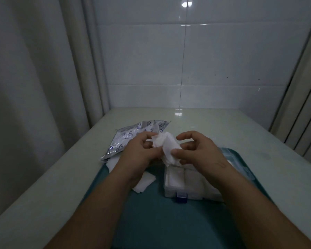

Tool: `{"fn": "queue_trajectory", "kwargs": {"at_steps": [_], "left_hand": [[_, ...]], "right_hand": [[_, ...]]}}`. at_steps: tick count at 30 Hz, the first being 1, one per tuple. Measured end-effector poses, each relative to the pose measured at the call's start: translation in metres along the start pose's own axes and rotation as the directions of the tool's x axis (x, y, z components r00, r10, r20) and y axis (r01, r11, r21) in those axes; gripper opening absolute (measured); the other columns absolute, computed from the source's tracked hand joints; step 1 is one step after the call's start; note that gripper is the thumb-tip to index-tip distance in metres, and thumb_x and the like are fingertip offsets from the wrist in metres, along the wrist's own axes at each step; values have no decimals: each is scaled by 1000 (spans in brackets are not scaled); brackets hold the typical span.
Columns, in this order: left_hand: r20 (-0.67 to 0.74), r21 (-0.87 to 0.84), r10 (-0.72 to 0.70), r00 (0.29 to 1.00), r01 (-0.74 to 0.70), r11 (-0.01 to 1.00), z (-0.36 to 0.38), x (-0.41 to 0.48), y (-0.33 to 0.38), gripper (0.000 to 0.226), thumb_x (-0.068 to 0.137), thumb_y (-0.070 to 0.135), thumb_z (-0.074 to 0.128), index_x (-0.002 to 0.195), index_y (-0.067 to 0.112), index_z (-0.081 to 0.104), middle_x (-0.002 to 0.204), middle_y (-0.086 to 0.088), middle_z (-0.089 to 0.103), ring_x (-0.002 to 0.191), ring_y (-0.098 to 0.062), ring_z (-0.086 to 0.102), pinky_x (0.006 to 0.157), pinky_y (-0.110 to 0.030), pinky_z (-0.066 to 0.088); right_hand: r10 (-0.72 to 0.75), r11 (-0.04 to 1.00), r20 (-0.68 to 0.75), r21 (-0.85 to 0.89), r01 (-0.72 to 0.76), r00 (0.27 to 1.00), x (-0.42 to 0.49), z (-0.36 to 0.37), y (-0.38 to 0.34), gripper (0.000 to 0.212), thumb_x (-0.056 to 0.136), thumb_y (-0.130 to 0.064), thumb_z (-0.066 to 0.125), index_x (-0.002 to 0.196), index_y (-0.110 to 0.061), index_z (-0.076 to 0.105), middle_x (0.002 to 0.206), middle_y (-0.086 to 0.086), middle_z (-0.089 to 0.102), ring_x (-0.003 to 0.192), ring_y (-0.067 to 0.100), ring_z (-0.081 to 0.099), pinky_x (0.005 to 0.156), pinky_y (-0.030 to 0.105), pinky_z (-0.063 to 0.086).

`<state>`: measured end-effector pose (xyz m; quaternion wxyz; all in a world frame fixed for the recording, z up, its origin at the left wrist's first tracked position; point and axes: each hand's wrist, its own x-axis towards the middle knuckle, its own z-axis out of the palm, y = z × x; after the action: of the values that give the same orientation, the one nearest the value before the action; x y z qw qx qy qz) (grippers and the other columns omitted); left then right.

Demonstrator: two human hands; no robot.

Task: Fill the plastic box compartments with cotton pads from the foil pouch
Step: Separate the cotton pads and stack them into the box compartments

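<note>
- Cotton pads [166,148], a small crumpled white bunch, are held up between both hands at the centre of the frame, above the far edge of the plastic box [187,184].
- Left hand [138,152] has its fingers curled, pinching the left side of the bunch.
- Right hand [199,152] presses its thumb against the lower right of the bunch with fingers behind; the forefinger arches above, clear of the pads.
- The plastic box is clear, stands open just below the right hand, and its left compartment holds flat white pads; a blue latch [181,196] sits on its near wall. Its lid [241,164] lies open toward the right, mostly hidden by the right wrist.
- Foil pouch [131,138], silver with printed icons, lies flat at centre left, behind the left hand, partly over the tray's far left corner.
- Loose pads [144,182] lie on the tray under the left wrist, and more peek out from beneath the pouch.
- Everything rests on a teal tray [151,221] filling the lower middle of the frame.
- The tray sits on a pale, glossy table [232,126] that reflects light.
- Behind it rises a white tiled wall [187,60] with a lamp glare at the top.
- A pale curtain [34,78] hangs at the left; more pleated fabric [305,105] borders the right edge.
- The room is dim.
</note>
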<state>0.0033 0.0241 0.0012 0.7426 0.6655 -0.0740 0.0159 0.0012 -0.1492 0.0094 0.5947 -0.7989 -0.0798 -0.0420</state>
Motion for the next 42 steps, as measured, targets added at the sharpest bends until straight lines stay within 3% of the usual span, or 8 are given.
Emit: {"fn": "queue_trajectory", "kwargs": {"at_steps": [3,7,16,26,33,38,42], "left_hand": [[-21,-108,-32,999,30,994,1,1,2,11,94,16,57,99,10,66,93,-11,73,86,-30,70,74,-45,59],[-64,-227,-66,996,50,973,1,3,4,18,98,13,50,87,7,63,78,-9,70,70,-23,68,68,-44,59],[-60,-188,-51,997,39,981,0,4,2,12,91,-2,56,88,5,65,86,-14,73,77,-24,70,64,-35,59],[-89,-203,-47,995,28,979,-2,4,1,16,79,0,69,92,5,63,85,-15,73,75,-25,71,65,-36,58],[-205,-128,-18,979,-9,992,-5,10,-5,19,83,-6,62,90,10,67,79,-8,72,69,-20,68,65,-33,53],[-241,-138,-27,970,-7,990,-5,11,-5,22,85,-7,62,101,7,66,80,-9,70,67,-19,67,69,-36,57],[-203,-166,-57,978,23,986,-4,9,-4,23,85,-9,62,99,10,66,95,-15,69,78,-21,71,68,-35,58]], "right_hand": [[-2,999,12,34,1,1000,1,-1,1,30,77,-20,77,102,-27,61,87,1,73,77,16,71,71,33,61],[-6,994,35,110,2,999,1,-2,1,28,77,-12,75,103,-20,67,91,4,73,84,21,71,74,33,60],[23,946,82,319,-48,996,2,-5,3,23,85,-1,64,107,-6,68,98,13,73,87,26,72,76,34,58],[42,939,123,335,-81,992,1,-4,2,24,88,-3,61,111,-6,66,101,15,72,92,30,71,82,43,58],[132,897,103,411,-163,986,3,-4,4,19,87,-5,64,106,-6,68,103,16,70,92,28,70,76,34,57],[160,828,-4,545,-132,987,4,-9,0,20,89,-4,62,109,-3,64,102,16,71,86,22,71,69,26,57],[163,767,108,611,-195,981,4,-11,-2,24,92,-2,56,115,-2,64,104,14,73,95,24,70,76,29,58]]}}
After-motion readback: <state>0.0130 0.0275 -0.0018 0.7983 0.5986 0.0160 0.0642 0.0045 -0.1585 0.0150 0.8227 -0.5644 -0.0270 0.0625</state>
